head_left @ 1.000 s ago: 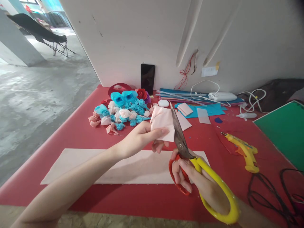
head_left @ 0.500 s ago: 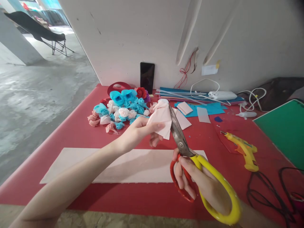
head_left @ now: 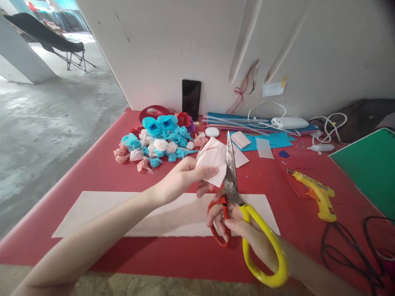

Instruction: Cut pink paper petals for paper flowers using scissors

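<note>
White wall panel (head_left: 173,45) fills the bk; red-covered table (head_left: 123,255) runs right up to it. Long lt-pink strip (head_left: 182,218) lies flat across the near half, partly under the L forearm. Heap of artificial roses (head_left: 160,144), mostly blue, white & pink, sits left of ctr, btwn strip & panel. R hand (head_left: 256,238) is clamped on the handles of the big scissors (head_left: 228,187), fingers thru the red loop; blades spread, tips pointing up & away. Yellow hot-glue gun (head_left: 322,201) lies off to the right. Smartphone (head_left: 191,98) leans upright on the panel. L hand (head_left: 180,176) pinches the folded lt-pink piece (head_left: 216,158) btwn thumb & fingers, holding it up over the table, right edge at the blades; can't tell if they touch. Small white oval case (head_left: 212,132) sits just behind it.
</note>
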`<state>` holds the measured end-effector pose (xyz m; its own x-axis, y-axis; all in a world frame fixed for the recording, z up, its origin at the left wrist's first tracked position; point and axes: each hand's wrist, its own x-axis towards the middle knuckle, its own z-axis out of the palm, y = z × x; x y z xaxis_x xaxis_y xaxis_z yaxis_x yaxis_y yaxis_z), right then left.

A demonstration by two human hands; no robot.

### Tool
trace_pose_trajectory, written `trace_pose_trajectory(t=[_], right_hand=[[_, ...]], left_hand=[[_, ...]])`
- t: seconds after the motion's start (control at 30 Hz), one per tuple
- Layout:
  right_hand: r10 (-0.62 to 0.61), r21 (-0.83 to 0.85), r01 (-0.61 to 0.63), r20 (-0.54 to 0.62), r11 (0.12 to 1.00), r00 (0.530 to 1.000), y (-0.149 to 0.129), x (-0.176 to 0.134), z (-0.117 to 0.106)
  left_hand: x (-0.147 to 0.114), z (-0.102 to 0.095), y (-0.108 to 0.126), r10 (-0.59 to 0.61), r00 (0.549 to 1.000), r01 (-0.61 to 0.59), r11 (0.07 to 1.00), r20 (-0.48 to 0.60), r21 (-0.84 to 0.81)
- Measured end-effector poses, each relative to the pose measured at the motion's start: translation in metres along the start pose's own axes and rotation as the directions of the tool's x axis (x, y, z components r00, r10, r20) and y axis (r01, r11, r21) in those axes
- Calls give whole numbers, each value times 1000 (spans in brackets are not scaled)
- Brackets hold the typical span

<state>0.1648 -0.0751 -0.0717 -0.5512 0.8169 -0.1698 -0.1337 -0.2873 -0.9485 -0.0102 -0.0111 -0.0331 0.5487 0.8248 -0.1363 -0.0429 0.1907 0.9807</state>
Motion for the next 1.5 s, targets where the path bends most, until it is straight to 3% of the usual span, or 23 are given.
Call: trace_pose_trajectory(t=[0.27, 0.5, 0.8, 1.0, 1.1, 1.23, 1.33, 1.5], right_hand=[[21, -51, -28, -134, 998, 991, -6, -2, 2], [45, -91, -63, -184, 994, 982, -12, -8, 7], [74, -68, -92, -238, 993, 968, -14, -13, 13], [67, 87, -59, -88, 994, 994, -3, -3, 5], [13, 83, -14, 10, 996, 1000, 9, 1, 0], [-39, 46, 44, -105, 998, 994, 13, 3, 4], [-28, -46, 19, -200, 999, 979, 11, 4, 8], [17, -116, -39, -185, 992, 983, 13, 4, 3]], left_hand=[[0, -1, -2, 9, 1000, -9, 1000, 21, 15], [0, 0, -1, 15, 1000, -15, 1000, 26, 3], [2, 1, 0, 65, 997, -65, 998, -47, -16], [4, 1, -3, 57, 994, -63, 996, -91, -65], [3, 2, -3, 38, 995, -41, 998, -90, -39], [3, 3, -1, 27, 994, -34, 997, -102, -69], [3, 2, 0, 43, 990, -59, 992, -136, -111], [4, -2, 1, 76, 984, -94, 990, -162, -107]])
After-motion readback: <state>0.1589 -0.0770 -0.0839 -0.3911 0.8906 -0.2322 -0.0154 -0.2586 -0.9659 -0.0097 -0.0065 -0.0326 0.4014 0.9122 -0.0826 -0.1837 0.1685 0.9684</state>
